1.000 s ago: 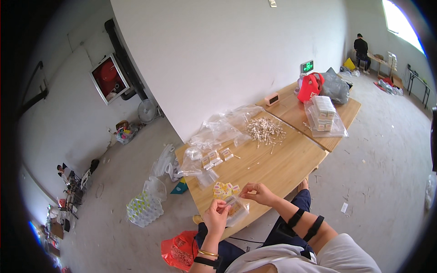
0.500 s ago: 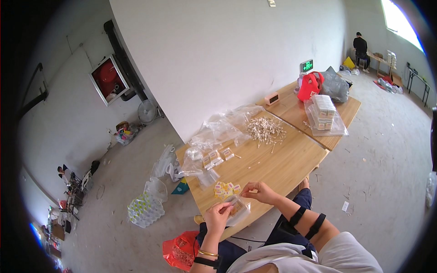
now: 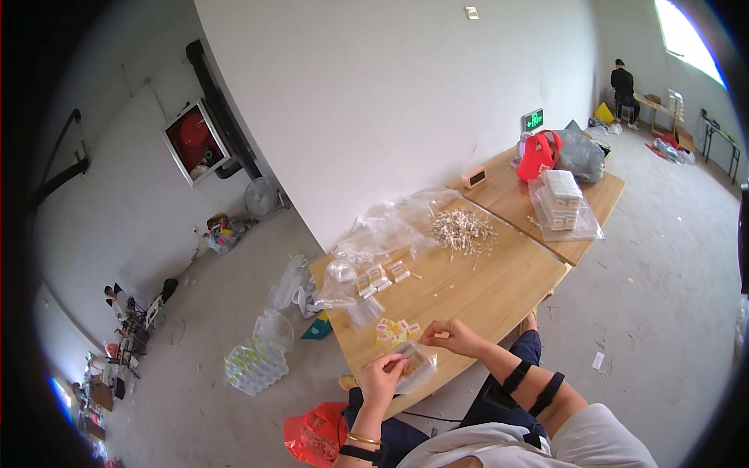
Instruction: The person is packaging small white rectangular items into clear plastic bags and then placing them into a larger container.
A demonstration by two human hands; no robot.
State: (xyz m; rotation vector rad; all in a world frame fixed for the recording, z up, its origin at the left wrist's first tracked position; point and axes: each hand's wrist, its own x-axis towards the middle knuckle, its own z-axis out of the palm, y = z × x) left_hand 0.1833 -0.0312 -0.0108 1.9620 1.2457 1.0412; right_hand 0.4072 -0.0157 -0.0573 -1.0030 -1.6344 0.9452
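At the table's near edge, a small clear plastic bag [image 3: 422,374] with a printed pack in it lies between my hands. My left hand [image 3: 379,377] pinches the bag's left side by its opening. Thumb and fingertips of my right hand [image 3: 452,338] are pressed together at the bag's far right corner; its film seems to be between them, though it is hard to see. Just beyond the bag is a loose pile of small yellow and white cards [image 3: 396,331]. Several small packs [image 3: 374,279] of cotton swabs rest farther off, next to crumpled clear film.
A heap of loose cotton swabs [image 3: 466,231] covers part of the wooden table [image 3: 445,300]. On the far table are stacked white packs [image 3: 562,199], a red bag [image 3: 538,156] and a small clock [image 3: 473,178]. A red plastic bag [image 3: 316,433] sits by my left leg.
The whole view has shifted slightly right and down. Both hands keep their pinched pose at the clear bag, with only slight movement.
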